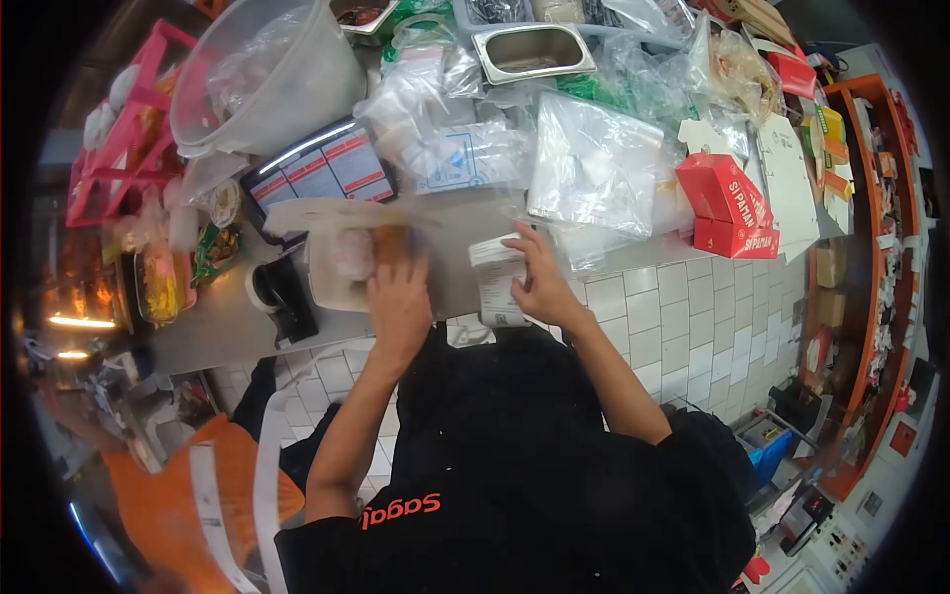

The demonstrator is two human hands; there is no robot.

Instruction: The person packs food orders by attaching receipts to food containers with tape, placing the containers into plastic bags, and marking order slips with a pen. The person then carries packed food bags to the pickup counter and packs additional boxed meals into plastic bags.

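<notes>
An opened takeaway carton stands on the counter, with a pale wrapped item and something brown, blurred, inside it. My left hand reaches over the carton's right side, fingers stretched forward beside the food; I see nothing held in them. A long printed receipt lies or hangs at the counter's near edge. Gripping its right side are the fingers of my right hand. Left of the carton sits a black tape dispenser.
Behind the carton stands a tablet, with a large clear tub beyond it. Plastic bags, a metal pan and red boxes crowd the counter. A person in orange is close at left.
</notes>
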